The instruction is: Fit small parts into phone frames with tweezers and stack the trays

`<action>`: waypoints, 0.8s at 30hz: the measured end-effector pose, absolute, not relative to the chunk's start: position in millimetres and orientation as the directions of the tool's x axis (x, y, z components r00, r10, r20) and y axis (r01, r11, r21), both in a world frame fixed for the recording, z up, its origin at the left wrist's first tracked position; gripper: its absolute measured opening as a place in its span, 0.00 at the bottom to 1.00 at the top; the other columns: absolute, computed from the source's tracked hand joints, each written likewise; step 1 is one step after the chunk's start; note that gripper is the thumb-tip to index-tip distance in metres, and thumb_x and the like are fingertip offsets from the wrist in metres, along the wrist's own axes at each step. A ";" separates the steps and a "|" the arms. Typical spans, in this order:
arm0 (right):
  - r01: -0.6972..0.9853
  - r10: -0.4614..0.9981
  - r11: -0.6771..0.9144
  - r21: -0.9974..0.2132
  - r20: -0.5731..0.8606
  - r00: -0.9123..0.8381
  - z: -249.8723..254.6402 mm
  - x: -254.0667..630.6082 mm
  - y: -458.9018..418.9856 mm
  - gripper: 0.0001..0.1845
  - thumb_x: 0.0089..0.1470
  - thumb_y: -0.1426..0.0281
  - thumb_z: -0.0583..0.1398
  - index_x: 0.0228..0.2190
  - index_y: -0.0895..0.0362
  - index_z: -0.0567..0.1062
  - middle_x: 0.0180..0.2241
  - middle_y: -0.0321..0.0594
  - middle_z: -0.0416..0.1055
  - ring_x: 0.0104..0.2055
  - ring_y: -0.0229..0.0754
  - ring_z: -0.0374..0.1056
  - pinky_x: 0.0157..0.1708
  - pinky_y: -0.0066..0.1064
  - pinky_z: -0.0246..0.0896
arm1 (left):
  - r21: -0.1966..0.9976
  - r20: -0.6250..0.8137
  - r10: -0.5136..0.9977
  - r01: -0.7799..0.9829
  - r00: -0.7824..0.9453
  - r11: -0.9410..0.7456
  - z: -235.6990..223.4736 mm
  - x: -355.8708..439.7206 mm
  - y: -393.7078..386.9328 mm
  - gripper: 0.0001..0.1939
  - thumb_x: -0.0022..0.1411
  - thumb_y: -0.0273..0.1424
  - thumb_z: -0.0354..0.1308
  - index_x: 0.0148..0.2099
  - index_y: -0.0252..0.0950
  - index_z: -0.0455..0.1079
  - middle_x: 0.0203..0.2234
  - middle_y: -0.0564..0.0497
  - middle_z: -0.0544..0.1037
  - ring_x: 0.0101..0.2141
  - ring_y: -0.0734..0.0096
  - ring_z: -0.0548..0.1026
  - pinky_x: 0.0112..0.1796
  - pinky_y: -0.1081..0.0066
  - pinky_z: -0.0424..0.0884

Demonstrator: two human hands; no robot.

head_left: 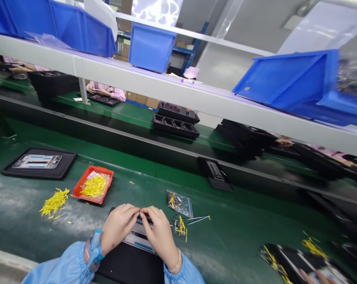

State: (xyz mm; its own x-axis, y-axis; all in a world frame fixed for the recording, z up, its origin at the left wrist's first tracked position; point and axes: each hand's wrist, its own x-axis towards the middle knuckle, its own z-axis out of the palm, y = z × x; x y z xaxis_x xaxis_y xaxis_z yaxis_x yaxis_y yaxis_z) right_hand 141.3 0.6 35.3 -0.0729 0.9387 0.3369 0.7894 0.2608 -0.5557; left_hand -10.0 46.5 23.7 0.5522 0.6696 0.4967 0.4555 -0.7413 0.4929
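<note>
My left hand (119, 227) and my right hand (160, 232) meet over the far end of a flat metal device frame (137, 239) with blue strips. Fingertips of both hands are pinched together there, and whatever lies between them is too small or hidden to name. Under the frame is a black foam tray (128, 264), partly covered by my wrists. Just right of my right hand lies a small heap of black and yellow pieces (180, 227). Metal tweezers (199, 219) rest beside it, a yellow bit at their tip. A zip bag (179, 203) of similar pieces sits behind.
A red bin (107, 172) of yellow strips and a loose yellow pile (54, 202) lie to the left. Farther left is a black tray (67, 159) bearing another frame. A conveyor (131, 140) runs behind, below a shelf (155, 79) with blue bins. A co-worker's hand (316, 277) shows lower right.
</note>
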 end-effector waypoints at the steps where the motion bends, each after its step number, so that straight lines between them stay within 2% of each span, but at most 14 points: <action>1: 0.797 0.937 0.264 -0.543 0.340 -0.079 35.7 139.1 0.9 0.13 0.62 0.70 0.50 0.31 0.54 0.72 0.29 0.39 0.73 0.31 0.43 0.68 0.32 0.33 0.58 | 0.492 0.515 0.665 0.450 0.540 -0.746 23.6 -11.5 46.5 0.14 0.65 0.24 0.43 0.40 0.35 0.70 0.30 0.50 0.78 0.31 0.69 0.76 0.34 0.72 0.73; 6: 0.797 0.927 0.300 -0.524 0.359 -0.113 37.4 130.3 5.4 0.12 0.61 0.73 0.50 0.30 0.55 0.72 0.28 0.38 0.73 0.31 0.42 0.67 0.32 0.32 0.56 | 0.486 0.599 0.673 0.470 0.434 -0.737 23.8 -22.3 52.9 0.14 0.65 0.26 0.43 0.34 0.37 0.69 0.25 0.52 0.77 0.26 0.71 0.76 0.29 0.74 0.72; 10: 0.790 0.929 0.285 -0.542 0.361 -0.087 38.8 127.1 11.2 0.10 0.60 0.73 0.52 0.30 0.55 0.72 0.28 0.37 0.73 0.30 0.40 0.67 0.32 0.31 0.56 | 0.525 0.593 0.725 0.515 0.349 -0.678 27.0 -36.7 63.2 0.13 0.64 0.29 0.44 0.33 0.38 0.70 0.25 0.51 0.77 0.26 0.69 0.77 0.29 0.73 0.73; 14: 0.807 0.937 0.265 -0.527 0.339 -0.086 41.5 118.7 14.8 0.08 0.58 0.74 0.54 0.30 0.55 0.72 0.28 0.36 0.74 0.31 0.40 0.69 0.32 0.31 0.57 | 0.555 0.546 0.728 0.472 0.414 -0.685 30.2 -46.5 63.4 0.13 0.63 0.33 0.46 0.35 0.39 0.72 0.28 0.51 0.80 0.29 0.68 0.78 0.32 0.73 0.75; 20: 0.884 0.969 0.210 -0.418 0.211 -0.130 47.5 100.4 18.4 0.04 0.56 0.73 0.59 0.34 0.55 0.74 0.33 0.36 0.77 0.37 0.40 0.72 0.36 0.30 0.59 | 0.483 0.686 0.592 0.342 0.424 -0.806 31.3 -47.9 66.9 0.13 0.63 0.40 0.50 0.33 0.42 0.72 0.25 0.55 0.80 0.23 0.70 0.78 0.28 0.78 0.74; 24: 0.906 0.982 0.167 -0.389 0.149 -0.117 52.5 96.8 19.2 0.04 0.55 0.71 0.60 0.35 0.55 0.75 0.34 0.36 0.78 0.37 0.40 0.73 0.36 0.30 0.59 | 0.471 0.688 0.552 0.289 0.471 -0.833 20.2 -53.8 78.6 0.13 0.60 0.42 0.51 0.31 0.44 0.72 0.23 0.55 0.79 0.22 0.68 0.77 0.26 0.75 0.72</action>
